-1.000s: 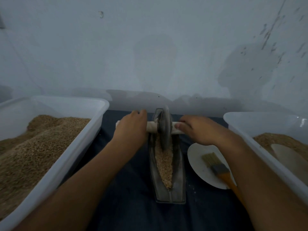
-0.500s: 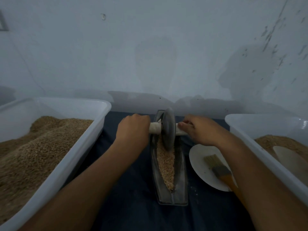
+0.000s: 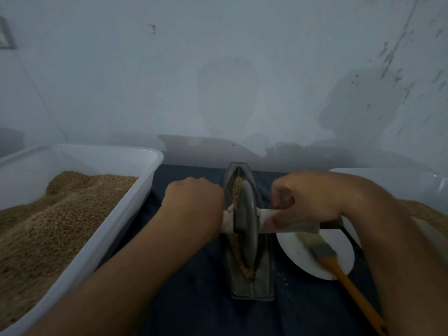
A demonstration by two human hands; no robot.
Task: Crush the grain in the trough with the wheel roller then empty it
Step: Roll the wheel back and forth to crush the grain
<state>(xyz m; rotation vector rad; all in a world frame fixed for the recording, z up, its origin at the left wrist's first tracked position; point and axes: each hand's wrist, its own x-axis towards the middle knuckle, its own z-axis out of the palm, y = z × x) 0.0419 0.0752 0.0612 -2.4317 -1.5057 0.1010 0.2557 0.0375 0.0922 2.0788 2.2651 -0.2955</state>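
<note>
A narrow grey metal trough [image 3: 263,282] lies lengthwise on the dark cloth in the middle. Brown grain [image 3: 236,190] fills its groove. The grey wheel roller [image 3: 247,221] stands upright in the groove near the trough's middle, on a pale axle handle. My left hand [image 3: 194,204] is closed on the axle's left end. My right hand [image 3: 308,202] grips the axle's right end, thumb on top. The wheel hides most of the grain beneath it.
A large white tub [image 3: 135,204] heaped with grain stands at the left. Another white tub [image 3: 388,180] with grain is at the right. A white plate [image 3: 303,258] with a yellow-handled brush [image 3: 339,267] lies right of the trough. A wall rises just behind.
Both hands have drawn the wheel roller along the trough toward me, from the far end to about the middle. Grain at the far end is now uncovered.
</note>
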